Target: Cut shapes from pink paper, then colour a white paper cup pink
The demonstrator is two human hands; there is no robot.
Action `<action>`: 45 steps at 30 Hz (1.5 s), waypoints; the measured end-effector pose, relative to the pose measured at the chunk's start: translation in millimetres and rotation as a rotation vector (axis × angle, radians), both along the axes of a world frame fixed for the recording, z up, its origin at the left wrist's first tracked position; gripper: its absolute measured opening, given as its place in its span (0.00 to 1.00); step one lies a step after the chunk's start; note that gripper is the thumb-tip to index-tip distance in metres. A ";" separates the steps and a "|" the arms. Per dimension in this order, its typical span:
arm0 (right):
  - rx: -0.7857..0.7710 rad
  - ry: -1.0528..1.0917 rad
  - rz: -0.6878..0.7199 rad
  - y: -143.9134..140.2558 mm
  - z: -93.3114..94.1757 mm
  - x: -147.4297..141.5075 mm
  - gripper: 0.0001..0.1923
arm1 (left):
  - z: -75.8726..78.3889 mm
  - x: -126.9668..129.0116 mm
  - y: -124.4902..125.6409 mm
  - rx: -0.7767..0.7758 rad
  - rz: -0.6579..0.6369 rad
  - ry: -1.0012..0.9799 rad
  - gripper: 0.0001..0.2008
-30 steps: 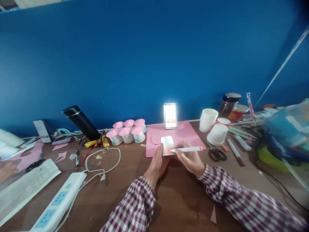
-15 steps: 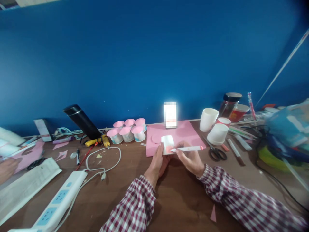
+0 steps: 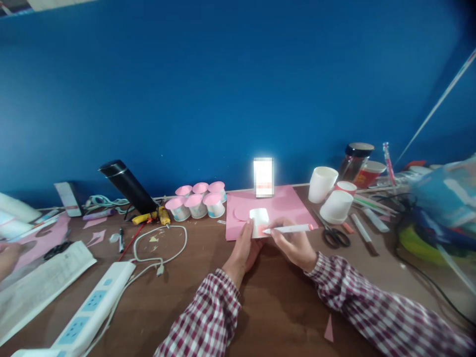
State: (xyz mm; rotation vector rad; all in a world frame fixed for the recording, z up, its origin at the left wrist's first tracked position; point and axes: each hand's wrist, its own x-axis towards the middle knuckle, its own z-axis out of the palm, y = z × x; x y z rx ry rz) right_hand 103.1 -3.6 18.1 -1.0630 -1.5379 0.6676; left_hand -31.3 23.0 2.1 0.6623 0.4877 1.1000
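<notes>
My left hand (image 3: 242,249) is closed around a small white paper cup (image 3: 259,218), which carries a patch of orange-pink colour low on its side. Between the fingers of my right hand (image 3: 293,244) is a white marker (image 3: 293,229) with a pink end, lying nearly level. Its tip meets the coloured patch, or comes very near it. Behind the cup lies a pink paper sheet (image 3: 286,208), with a round pink paper piece (image 3: 241,213) on top. A bright, blurred-out phone-like screen (image 3: 264,177) stands at the sheet's back edge.
Several pink-topped cups (image 3: 195,206) stand left of the sheet. White cups (image 3: 323,184), black-handled scissors (image 3: 335,238) and markers lie right. A power strip (image 3: 92,302), cable (image 3: 185,243), yellow glue gun (image 3: 148,217) and black bottle (image 3: 128,186) are left. Another person's hand (image 3: 8,259) shows far left.
My hands, the cup and the marker keep nearly the same pose. The other person's hand at the far left has shifted slightly. The whole view has moved a touch.
</notes>
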 end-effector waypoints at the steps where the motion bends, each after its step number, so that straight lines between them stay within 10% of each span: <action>1: 0.004 0.009 0.002 0.1 -0.5 -0.2 0.05 | -0.6 -0.2 0.1 -0.003 0.002 0.000 0.21; 45: 0.019 0.024 -0.136 -0.8 5.7 -1.4 0.05 | -3.2 1.7 0.2 0.007 0.041 0.002 0.18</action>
